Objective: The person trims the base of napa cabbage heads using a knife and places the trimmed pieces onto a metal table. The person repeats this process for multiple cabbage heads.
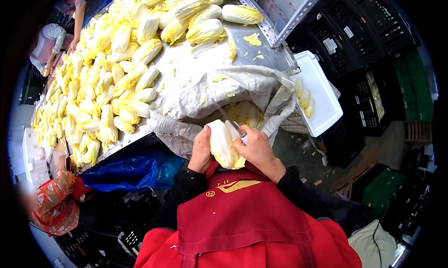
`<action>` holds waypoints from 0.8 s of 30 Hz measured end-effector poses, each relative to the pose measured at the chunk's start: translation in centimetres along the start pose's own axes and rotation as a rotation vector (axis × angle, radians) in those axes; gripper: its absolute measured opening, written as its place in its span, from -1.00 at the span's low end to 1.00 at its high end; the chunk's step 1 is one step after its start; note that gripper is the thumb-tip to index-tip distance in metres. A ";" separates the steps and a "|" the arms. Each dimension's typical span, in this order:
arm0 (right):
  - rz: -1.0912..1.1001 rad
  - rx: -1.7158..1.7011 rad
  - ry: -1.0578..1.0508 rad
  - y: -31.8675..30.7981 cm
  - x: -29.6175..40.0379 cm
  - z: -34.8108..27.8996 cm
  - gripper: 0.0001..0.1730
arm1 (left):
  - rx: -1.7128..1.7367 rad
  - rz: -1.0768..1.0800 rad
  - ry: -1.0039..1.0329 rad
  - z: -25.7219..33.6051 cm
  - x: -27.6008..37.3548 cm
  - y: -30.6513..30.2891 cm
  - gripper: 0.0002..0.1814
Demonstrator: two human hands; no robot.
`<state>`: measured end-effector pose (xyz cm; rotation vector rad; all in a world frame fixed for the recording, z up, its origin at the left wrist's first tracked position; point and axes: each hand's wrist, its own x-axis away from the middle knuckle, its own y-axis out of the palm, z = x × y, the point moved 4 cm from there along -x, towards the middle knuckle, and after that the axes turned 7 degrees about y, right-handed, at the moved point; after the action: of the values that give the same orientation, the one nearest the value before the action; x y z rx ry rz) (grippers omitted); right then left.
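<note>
Close in front of my red apron, my left hand (pixel 201 149) grips a pale napa cabbage (pixel 224 147) by its left side. In my right hand (pixel 257 147) is a knife (pixel 225 114) with a pale handle, its blade pointing up and away across the cabbage's white end. Some of my right fingers seem to rest against the cabbage too. Just beyond both hands gapes a white woven sack (pixel 231 82), with loose yellow leaves (pixel 245 114) inside. Its upper edge drapes over the metal table (pixel 252 54).
A large heap of napa cabbages (pixel 115 72) covers the table's left side. One cabbage (pixel 242 14) lies apart. At right, a white plastic bin (pixel 323 103) holds small cabbages. Black crates (pixel 353 33) stand behind it. Other people (pixel 56 205) work at left. Blue plastic sheeting (pixel 129 173) hangs below the table.
</note>
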<state>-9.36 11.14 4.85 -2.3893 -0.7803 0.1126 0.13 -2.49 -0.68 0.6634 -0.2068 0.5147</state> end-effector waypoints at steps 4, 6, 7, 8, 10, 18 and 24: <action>0.114 0.011 -0.020 -1.4 -0.3 -0.8 -0.72 | 0.092 -0.021 -0.049 0.6 -0.3 0.8 -0.33; 0.145 0.059 -0.006 -1.6 -0.6 -0.2 -0.70 | 0.198 0.032 -0.035 0.1 -0.4 -0.6 -0.30; 0.161 0.084 0.002 -1.7 -0.8 0.2 -0.70 | 0.251 0.058 -0.029 -0.4 -0.6 -1.7 -0.29; 0.195 0.089 -0.032 -2.1 -0.8 0.4 -0.72 | 0.387 0.054 -0.045 -0.9 -1.0 -3.2 -0.28; 0.185 0.110 -0.002 -2.8 -1.0 1.1 -0.69 | 0.430 0.209 0.044 0.2 -0.9 -3.7 -0.32; -0.134 -0.089 -0.074 0.0 -0.7 -1.4 -0.43 | 0.084 0.112 0.125 1.4 0.0 -0.5 -0.31; -0.142 -0.148 -0.106 1.6 -0.2 -1.7 -0.49 | -0.062 0.064 0.225 0.9 0.3 0.8 -0.48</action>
<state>-8.23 9.10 5.23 -2.4726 -1.0380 0.1277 -0.06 -2.45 0.53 0.5355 -0.0316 0.6369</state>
